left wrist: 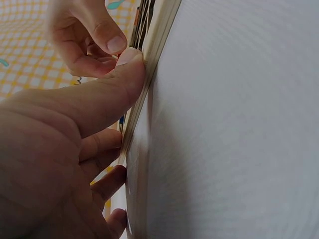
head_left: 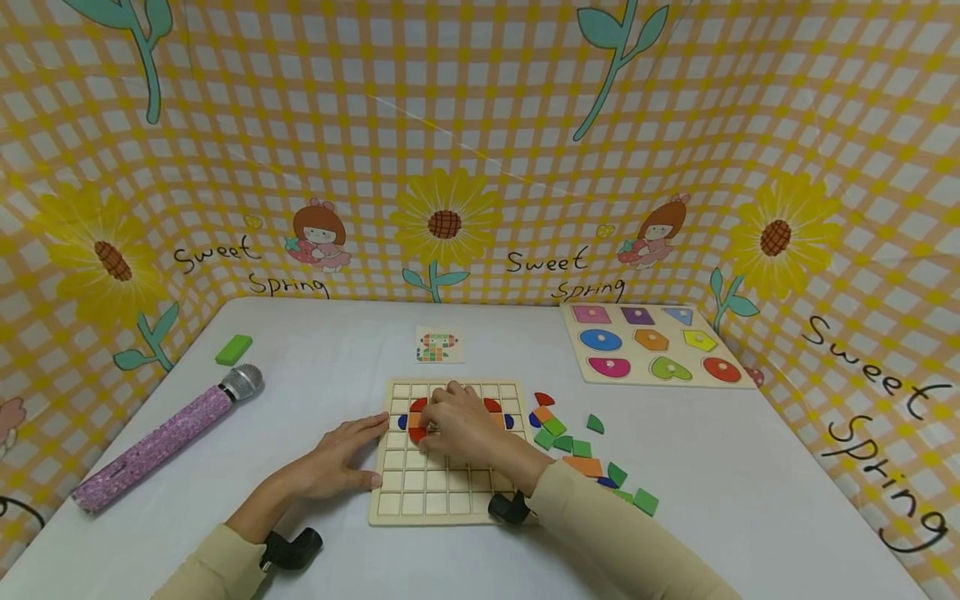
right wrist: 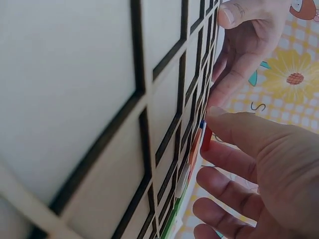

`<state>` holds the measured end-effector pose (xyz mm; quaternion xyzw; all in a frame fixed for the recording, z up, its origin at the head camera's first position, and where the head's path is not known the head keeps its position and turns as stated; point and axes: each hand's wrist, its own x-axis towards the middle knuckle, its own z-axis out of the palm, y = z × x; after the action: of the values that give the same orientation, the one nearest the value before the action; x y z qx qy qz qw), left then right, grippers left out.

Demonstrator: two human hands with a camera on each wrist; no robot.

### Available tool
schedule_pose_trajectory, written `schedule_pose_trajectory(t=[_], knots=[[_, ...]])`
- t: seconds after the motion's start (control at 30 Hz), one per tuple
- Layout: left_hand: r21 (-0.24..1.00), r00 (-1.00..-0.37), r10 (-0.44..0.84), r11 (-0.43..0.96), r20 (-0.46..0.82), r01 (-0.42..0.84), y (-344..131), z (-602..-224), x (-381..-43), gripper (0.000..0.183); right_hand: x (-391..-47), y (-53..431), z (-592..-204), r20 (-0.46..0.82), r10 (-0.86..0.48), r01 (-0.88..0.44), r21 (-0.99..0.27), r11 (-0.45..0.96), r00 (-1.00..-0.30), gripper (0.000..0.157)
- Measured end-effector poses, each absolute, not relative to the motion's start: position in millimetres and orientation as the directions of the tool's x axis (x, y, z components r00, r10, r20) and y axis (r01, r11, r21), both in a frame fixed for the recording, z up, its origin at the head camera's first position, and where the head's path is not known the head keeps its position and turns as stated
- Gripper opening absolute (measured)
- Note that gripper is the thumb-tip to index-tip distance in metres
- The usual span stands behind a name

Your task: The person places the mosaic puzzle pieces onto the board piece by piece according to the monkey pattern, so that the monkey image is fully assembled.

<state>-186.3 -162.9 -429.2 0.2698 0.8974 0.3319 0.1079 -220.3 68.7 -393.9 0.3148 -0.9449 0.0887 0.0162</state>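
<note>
The wooden grid board lies on the near middle of the table, red, orange and blue pieces set in its far rows. The right hand is over it, thumb and index finger pinching a small red piece at the left part of the pattern; its outline is partly covered, so I can't be sure of its shape. The left hand is spread, fingertips and thumb touching the board's left edge. Loose green, orange, blue and red pieces are scattered right of the board, a green square among the nearest. Beyond the board lies a pattern card; far right, a knobbed shape puzzle. On the left are a glittery pink microphone and, farther off, a green block.
</note>
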Motion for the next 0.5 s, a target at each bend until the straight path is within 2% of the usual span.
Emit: schedule_pose_trajectory(t=[0.27, 0.5], knots=[[0.655, -0.824, 0.566, 0.624, -0.003, 0.426, -163.7, -429.6, -187.0, 0.078, -222.6, 65.9, -397.7, 0.106, -0.628, -0.636, -0.105, 0.764, -0.771, 0.021], [0.651, -0.822, 0.569, 0.624, -0.001, 0.431, -163.6, -430.4, -187.4, 0.078, -222.7, 65.4, -399.6, 0.107, -0.627, -0.635, -0.074, 0.769, -0.772, 0.021]])
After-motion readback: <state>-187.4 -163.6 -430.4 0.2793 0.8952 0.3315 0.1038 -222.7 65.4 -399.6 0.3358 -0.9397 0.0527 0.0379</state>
